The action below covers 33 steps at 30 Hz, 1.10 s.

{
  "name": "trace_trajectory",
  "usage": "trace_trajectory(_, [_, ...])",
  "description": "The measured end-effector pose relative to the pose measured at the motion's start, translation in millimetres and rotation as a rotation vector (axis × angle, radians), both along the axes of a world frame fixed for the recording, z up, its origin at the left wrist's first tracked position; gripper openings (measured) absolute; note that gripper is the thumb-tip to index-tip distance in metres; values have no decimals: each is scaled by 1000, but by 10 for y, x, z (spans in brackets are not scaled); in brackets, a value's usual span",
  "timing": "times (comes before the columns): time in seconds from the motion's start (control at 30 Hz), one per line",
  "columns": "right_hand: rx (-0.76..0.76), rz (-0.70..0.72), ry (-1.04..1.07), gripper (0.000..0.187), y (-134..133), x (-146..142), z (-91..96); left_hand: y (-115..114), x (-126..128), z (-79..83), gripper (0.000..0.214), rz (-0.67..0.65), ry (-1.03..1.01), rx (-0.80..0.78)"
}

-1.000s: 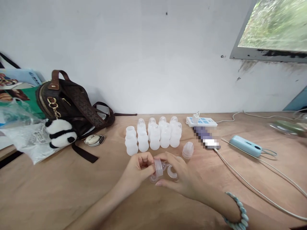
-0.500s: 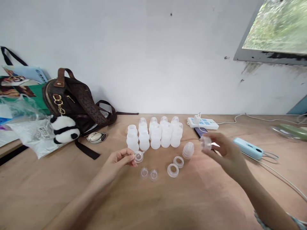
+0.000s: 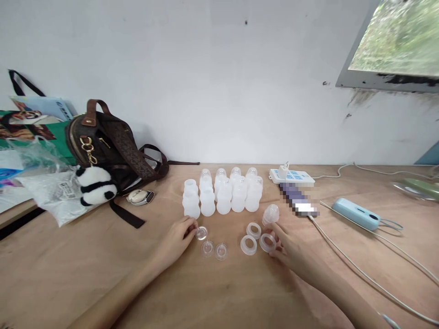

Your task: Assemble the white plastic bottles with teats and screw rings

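My left hand (image 3: 181, 235) pinches the edge of a clear silicone teat (image 3: 202, 233), low over the table. Just below it lie two more clear teats, one left (image 3: 207, 248) and one right (image 3: 221, 251). On the right, my right hand (image 3: 284, 243) has thumb and fingers around a translucent bottle collar ring (image 3: 268, 242), at table level. Two similar collar rings (image 3: 248, 245) lie directly to its left. Behind my right fingers stands a clear domed cap (image 3: 272, 213). Frosted white baby bottles (image 3: 223, 201) stand grouped beyond both hands, several with domed tops; the front-left bottle (image 3: 190, 201) has an open neck.
To the left are a brown backpack (image 3: 113, 146) with a panda charm (image 3: 98, 186), a plastic bag (image 3: 55, 196) and a watch-like device (image 3: 140, 197). A power strip (image 3: 295, 177), a phone (image 3: 298, 199), a light-blue power bank (image 3: 356, 213) and cables lie to the right.
My right hand has come down and left, bringing the collar ring beside the other two. My left hand has lowered slightly with the teat. The phone is now uncovered.
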State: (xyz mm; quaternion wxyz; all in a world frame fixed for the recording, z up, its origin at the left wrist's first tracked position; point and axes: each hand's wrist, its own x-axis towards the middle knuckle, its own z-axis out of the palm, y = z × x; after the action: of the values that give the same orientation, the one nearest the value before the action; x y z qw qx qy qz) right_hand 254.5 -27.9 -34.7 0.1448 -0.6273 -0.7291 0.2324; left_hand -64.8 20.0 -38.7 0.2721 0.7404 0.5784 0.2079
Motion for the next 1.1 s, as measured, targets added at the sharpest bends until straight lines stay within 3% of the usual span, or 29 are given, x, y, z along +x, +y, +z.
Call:
trace_trajectory(0.37, [74, 82, -104, 32, -2, -93, 105, -31, 102, -164, 22, -82, -24, 97])
trace_trajectory(0.47, [190, 159, -147, 38, 19, -132, 139, -69, 148, -129, 26, -141, -29, 91])
trace_trajectory(0.73, [516, 308, -242, 18, 168, -441, 375, -119, 180, -66, 29, -203, -150, 28])
trace_trajectory(0.97, [717, 471, -344, 10, 536, -914, 478, -127, 165, -45, 24, -185, -292, -75])
trace_trajectory(1.1, [852, 476, -440, 17, 765, -1121, 474, -94, 118, -96, 27, -318, -323, -38])
